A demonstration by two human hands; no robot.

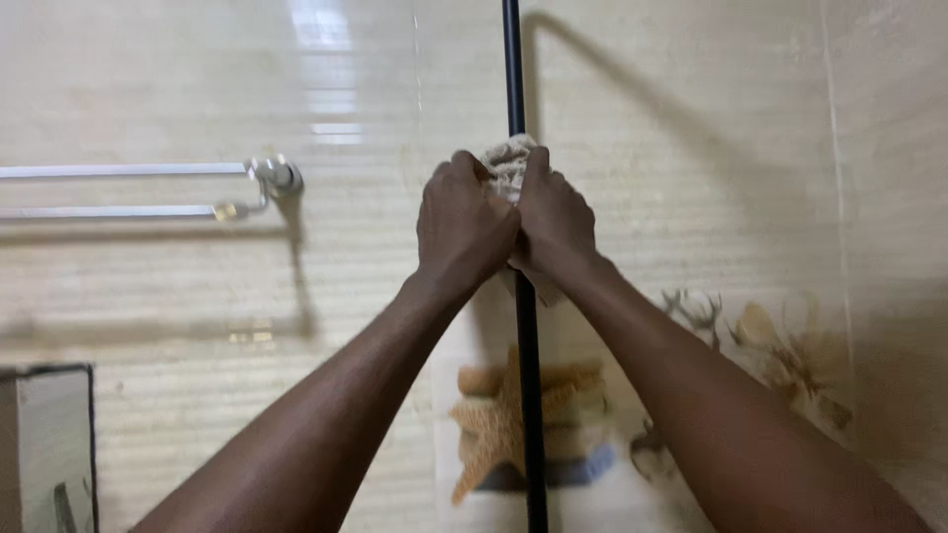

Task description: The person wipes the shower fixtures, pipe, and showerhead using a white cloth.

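Gripping a pale cloth (508,163) around a black pole (526,395), both hands (509,227) together.

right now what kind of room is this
Most likely a bathroom. The wall is glossy beige tile with a starfish decor tile, and a chrome double towel rail is fixed to it. Both hands, left hand and right hand, press a cloth around a black vertical pole.
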